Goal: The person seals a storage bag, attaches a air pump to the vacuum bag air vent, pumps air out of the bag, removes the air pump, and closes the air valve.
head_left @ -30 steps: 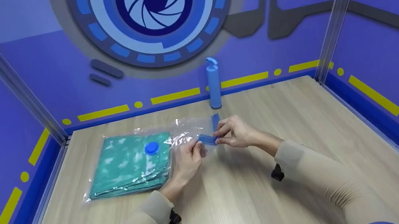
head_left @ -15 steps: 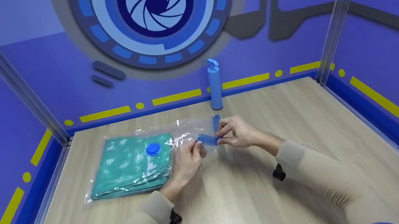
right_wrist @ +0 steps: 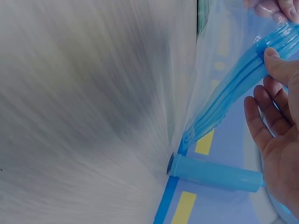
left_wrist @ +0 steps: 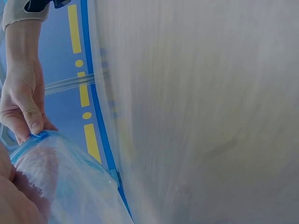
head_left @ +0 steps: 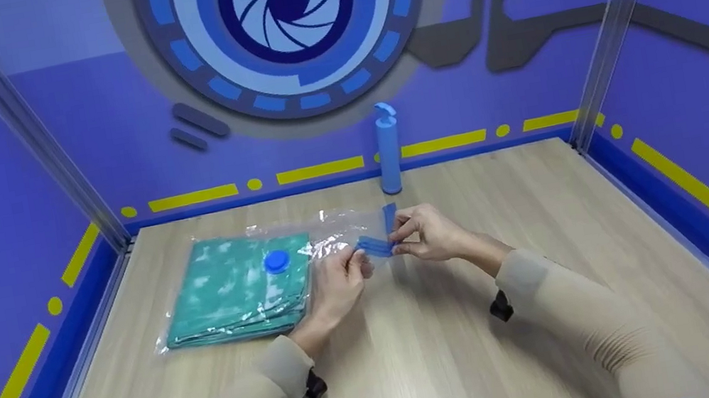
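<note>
A clear vacuum storage bag (head_left: 343,224) lies on the table, with a folded green-and-white cloth (head_left: 232,288) inside and a round blue valve (head_left: 276,262) on top. My left hand (head_left: 338,284) pinches the near end of the bag's blue zip edge (head_left: 377,247), which is raised off the table. Farther along this edge, my right hand (head_left: 432,233) grips the strip between thumb and fingertips. In the right wrist view, the ribbed blue zip strip (right_wrist: 229,100) slants past the right thumb. The left wrist view shows only part of my left hand (left_wrist: 18,198).
A light-blue hand pump (head_left: 389,153) stands upright near the back edge of the wooden table (head_left: 416,354), just beyond the bag's zip edge. Blue-purple panels (head_left: 79,144) with yellow dashes enclose the back and both sides.
The head view has shifted slightly, moving the scene a little to the right. Both hands keep their hold on the zip edge with no clear movement along it.
</note>
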`<state>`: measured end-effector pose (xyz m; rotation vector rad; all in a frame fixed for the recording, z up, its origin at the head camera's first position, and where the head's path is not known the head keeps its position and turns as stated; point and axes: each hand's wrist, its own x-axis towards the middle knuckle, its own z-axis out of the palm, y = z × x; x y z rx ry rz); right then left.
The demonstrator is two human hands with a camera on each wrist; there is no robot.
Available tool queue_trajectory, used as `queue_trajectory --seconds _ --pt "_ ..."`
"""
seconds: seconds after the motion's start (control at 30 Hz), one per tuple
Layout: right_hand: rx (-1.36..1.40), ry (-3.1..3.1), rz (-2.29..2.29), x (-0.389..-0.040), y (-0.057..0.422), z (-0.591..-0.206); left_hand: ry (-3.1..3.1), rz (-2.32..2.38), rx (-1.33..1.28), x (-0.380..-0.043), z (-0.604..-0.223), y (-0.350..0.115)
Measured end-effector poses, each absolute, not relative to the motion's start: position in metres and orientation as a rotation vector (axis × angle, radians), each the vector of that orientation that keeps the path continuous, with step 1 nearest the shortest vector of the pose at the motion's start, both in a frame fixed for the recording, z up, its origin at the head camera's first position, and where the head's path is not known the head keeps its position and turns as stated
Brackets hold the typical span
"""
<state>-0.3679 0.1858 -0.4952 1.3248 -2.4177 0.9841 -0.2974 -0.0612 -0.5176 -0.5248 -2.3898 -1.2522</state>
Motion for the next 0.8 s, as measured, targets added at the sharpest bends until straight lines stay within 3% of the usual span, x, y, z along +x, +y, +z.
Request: queue_trajectory --seconds 0.8 --pt "1.338 -2.37 0.931 -0.376 0.1891 -0.5011 -2.347 -1.281 -0.524 -0.2951 -0.5145 -0.067"
